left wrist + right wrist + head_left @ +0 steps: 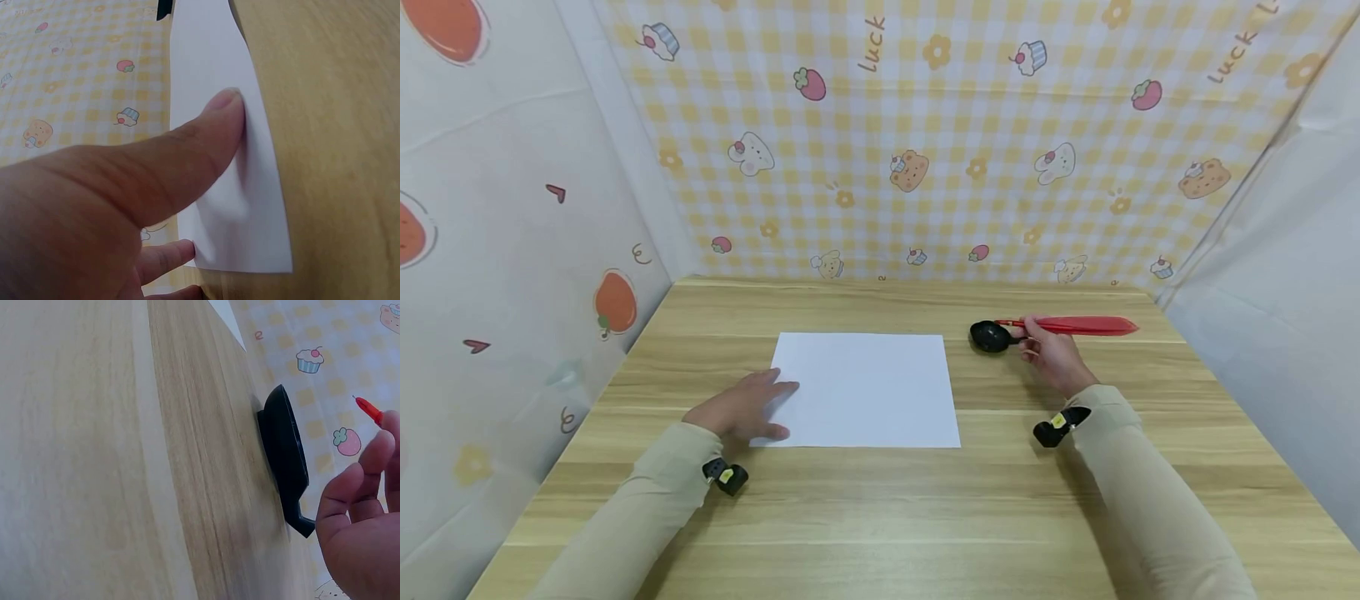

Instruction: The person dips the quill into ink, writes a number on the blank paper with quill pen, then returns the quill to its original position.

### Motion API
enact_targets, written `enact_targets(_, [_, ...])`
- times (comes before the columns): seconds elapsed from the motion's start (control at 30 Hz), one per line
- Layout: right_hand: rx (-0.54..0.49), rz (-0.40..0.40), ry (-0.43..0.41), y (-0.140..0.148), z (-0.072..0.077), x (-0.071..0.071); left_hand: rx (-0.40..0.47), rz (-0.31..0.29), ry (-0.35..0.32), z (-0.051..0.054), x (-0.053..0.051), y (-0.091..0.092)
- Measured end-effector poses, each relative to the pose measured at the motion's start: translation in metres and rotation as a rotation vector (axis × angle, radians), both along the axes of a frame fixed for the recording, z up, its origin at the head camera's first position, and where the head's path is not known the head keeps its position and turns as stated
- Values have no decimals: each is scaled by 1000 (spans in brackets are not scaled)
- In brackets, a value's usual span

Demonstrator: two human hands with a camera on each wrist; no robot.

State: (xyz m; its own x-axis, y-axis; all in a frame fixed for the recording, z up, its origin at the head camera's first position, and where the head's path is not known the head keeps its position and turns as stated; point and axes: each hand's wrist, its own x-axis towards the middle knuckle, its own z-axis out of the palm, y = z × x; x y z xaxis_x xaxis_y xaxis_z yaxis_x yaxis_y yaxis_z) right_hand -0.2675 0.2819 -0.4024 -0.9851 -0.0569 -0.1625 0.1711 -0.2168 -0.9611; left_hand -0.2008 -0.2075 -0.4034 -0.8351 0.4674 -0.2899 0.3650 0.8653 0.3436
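Note:
My left hand (741,408) rests on the left edge of a white sheet of paper (868,392), fingers spread. In the left wrist view the thumb (200,140) lies over the paper (212,69). My right hand (1056,362) pinches a red pen (1090,325) with a broad, feather-shaped end pointing right. Its fine tip (367,409) points up and away in the right wrist view. Just left of this hand stands a small black pan-shaped dish (988,336) with a short handle. The lower fingers are close to that handle; whether they touch it I cannot tell.
The wooden table (865,525) runs back to a yellow checked cloth (865,125). White sheeting hangs at the left (512,250) and right (1270,292). A small black camera is strapped to each wrist.

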Motion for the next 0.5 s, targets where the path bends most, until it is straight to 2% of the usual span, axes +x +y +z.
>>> enact_targets(0.13, [46, -67, 22, -4, 0, -1, 1, -5, 4, -1, 0, -1])
enact_targets(0.27, [75, -80, 16, -5, 0, -1, -1, -18, 14, -2, -1, -1])
enact_targets(0.5, [311, -86, 79, -8, 0, -6, 0, -22, 16, -1, -1, -1])
